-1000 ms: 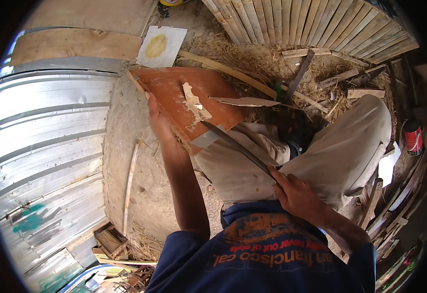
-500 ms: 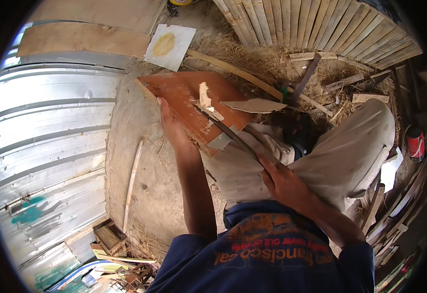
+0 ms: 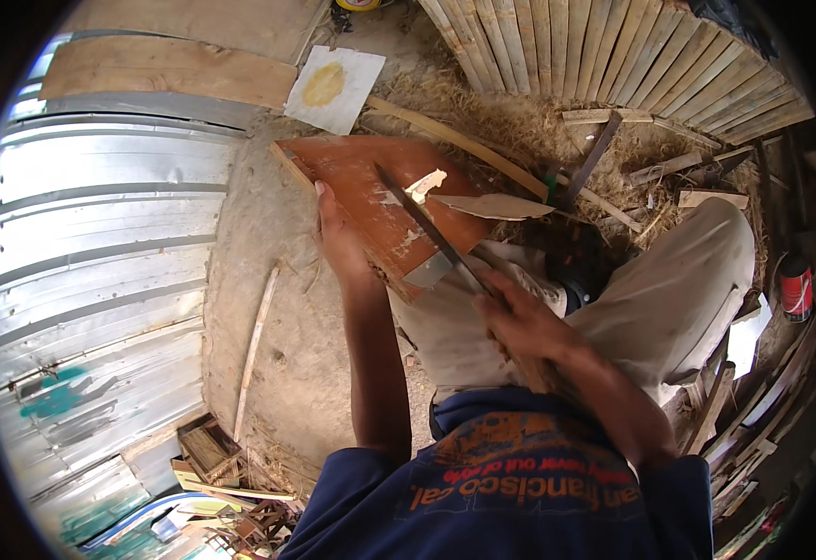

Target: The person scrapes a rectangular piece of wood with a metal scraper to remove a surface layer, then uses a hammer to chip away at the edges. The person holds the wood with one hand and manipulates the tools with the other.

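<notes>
The person sits with bent knees in light trousers (image 3: 669, 299), and a flat reddish-brown board (image 3: 380, 201) rests on the lap and sticks out over the dirt ground (image 3: 277, 317). The left hand (image 3: 338, 238) lies on the left edge of the board with its fingers curled over that edge, so it grips the board tight. The right hand (image 3: 520, 322) is closed all the way around the handle of a long knife (image 3: 426, 229), near the person's body. The blade of the knife lies slanted across the top of the board, with its tip near the board's far edge. Just beside the blade, at the right edge of the board, a pale chip (image 3: 425, 185) of wood sticks up where the red skin is gone. A thin curled shaving (image 3: 492, 205) lies at the board's right side. A white sheet with a yellow blot (image 3: 333, 89) lies on the ground past the board's far corner. A ridged metal sheet (image 3: 90, 261) fills the left side. A fence of bamboo slats (image 3: 613, 56) stands at the far right, with straw (image 3: 501, 121) below it.
</notes>
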Demonstrator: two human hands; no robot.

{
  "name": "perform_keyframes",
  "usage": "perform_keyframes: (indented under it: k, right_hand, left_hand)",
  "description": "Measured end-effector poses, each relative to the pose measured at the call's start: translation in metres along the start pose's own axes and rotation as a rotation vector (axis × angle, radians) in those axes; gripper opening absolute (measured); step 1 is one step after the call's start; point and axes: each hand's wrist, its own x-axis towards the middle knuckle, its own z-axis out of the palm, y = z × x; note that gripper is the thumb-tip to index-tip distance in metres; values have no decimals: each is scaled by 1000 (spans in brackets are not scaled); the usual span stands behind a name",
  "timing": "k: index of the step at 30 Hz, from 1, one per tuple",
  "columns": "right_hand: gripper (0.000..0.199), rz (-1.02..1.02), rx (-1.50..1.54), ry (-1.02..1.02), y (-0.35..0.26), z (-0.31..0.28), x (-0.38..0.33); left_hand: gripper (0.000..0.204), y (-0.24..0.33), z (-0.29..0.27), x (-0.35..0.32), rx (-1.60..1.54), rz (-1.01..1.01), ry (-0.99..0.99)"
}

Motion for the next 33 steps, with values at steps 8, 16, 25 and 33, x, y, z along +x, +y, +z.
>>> perform_keyframes:
  k: [8, 16, 25, 33]
  right_hand:
    - [49, -360, -186, 192, -28, 8, -30]
    - [49, -14, -534, 364, 1, -3, -22]
    - [47, 15, -425, 251, -11, -3, -36]
    - [45, -114, -272, 207, 2, -7, -47]
  left_hand:
    - [64, 0, 0, 16, 138, 44, 12]
    - [74, -2, 19, 11, 144, 46, 68]
    - [73, 1, 13, 13, 171, 4, 100]
    - [69, -4, 8, 5, 130, -5, 113]
